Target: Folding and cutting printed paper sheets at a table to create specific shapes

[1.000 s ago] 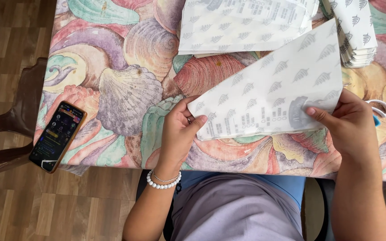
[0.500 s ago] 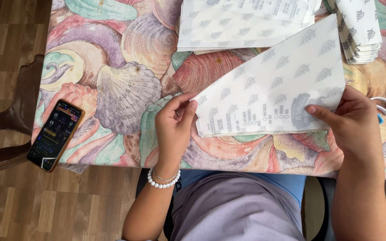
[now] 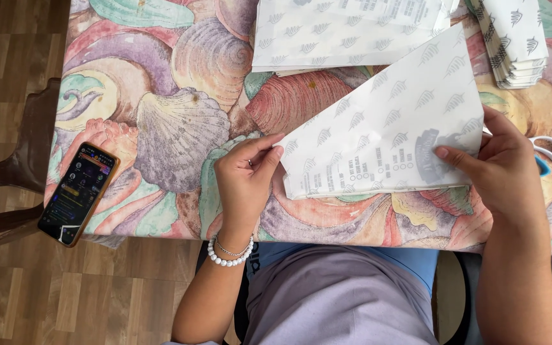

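A white paper sheet (image 3: 384, 128) printed with small grey leaf marks lies folded into a triangle on the shell-patterned tablecloth (image 3: 180, 128). My left hand (image 3: 245, 182), with a white bead bracelet at the wrist, pinches the sheet's lower left corner. My right hand (image 3: 503, 176) grips its right edge, thumb lying on top of the paper.
Flat sheets of the same paper (image 3: 346, 32) lie at the back. A stack of folded ones (image 3: 512, 38) sits at the back right. White-handled scissors (image 3: 547, 150) peek out behind my right hand. A phone (image 3: 79, 193) rests at the table's left front edge, beside a brown chair (image 3: 20, 160).
The folded sheet's left corner has been pulled down and flattened. My left hand shifted from under the edge to pinching the corner. My right hand stayed put.
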